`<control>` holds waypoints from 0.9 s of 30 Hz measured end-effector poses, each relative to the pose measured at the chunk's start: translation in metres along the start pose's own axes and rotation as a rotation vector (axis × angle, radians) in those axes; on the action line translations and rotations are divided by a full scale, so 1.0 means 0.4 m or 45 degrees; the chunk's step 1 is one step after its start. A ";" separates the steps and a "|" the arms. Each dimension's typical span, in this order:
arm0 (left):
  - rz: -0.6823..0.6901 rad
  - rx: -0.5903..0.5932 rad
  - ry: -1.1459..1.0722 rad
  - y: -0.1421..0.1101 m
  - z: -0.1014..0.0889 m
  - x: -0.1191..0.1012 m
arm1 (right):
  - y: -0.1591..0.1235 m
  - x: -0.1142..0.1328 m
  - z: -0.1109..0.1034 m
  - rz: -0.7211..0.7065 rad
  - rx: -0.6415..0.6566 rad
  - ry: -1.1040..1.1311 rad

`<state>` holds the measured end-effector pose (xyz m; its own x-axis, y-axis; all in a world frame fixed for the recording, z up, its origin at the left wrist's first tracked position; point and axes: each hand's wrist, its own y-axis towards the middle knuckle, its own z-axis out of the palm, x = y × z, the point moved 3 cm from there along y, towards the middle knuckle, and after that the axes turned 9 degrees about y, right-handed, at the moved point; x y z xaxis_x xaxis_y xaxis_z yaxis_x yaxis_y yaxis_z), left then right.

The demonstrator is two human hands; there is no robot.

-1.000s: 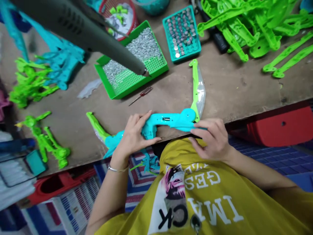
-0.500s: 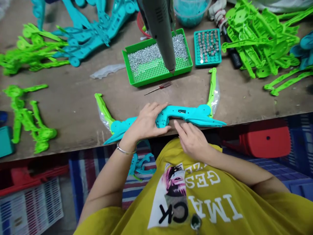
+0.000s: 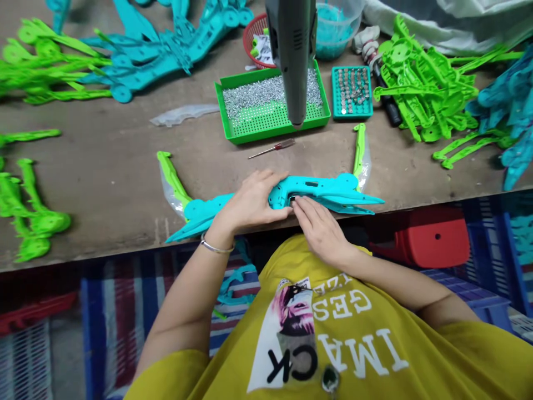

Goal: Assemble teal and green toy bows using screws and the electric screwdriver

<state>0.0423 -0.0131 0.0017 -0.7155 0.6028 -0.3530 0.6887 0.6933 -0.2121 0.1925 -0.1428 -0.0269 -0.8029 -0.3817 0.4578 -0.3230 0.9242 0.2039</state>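
A turquoise toy bow (image 3: pixel 320 191) with bright green limbs lies along the near edge of the workbench (image 3: pixel 116 166). My left hand (image 3: pixel 250 203) is wrapped over its middle grip, fingers curled round the turquoise body. My right hand (image 3: pixel 318 228) rests at the bench edge with its fingertips pressed against the underside of the grip, where a small dark opening shows. One green limb (image 3: pixel 172 178) sticks out to the left, the other green limb (image 3: pixel 358 150) to the right.
A grey electric screwdriver (image 3: pixel 293 61) hangs over a green tray of screws (image 3: pixel 254 119). A small red-handled screwdriver (image 3: pixel 272 148) lies beside it. A turquoise tray of small metal parts (image 3: pixel 352 91), piles of green parts (image 3: pixel 425 89) and turquoise parts (image 3: pixel 166 44) crowd the back.
My right hand slid left along the bow from its right arm to the grip. My left hand stayed on the grip. The view shifted, so the hanging screwdriver appears more upright.
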 end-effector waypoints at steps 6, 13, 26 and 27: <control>0.006 -0.012 -0.021 0.000 0.003 0.000 | 0.010 -0.004 -0.004 -0.012 -0.035 -0.060; 0.019 -0.018 -0.048 0.003 -0.006 0.002 | 0.034 0.001 0.003 -0.004 -0.072 -0.152; 0.085 0.021 -0.169 0.028 -0.041 0.007 | 0.045 -0.014 0.002 0.000 -0.026 -0.039; 0.086 0.044 -0.184 0.030 -0.043 0.010 | 0.048 -0.012 0.001 0.014 -0.016 -0.043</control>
<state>0.0458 0.0044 0.0134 -0.6448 0.5830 -0.4943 0.7402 0.6376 -0.2134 0.1903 -0.1233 -0.0256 -0.8228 -0.3705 0.4309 -0.3078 0.9280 0.2101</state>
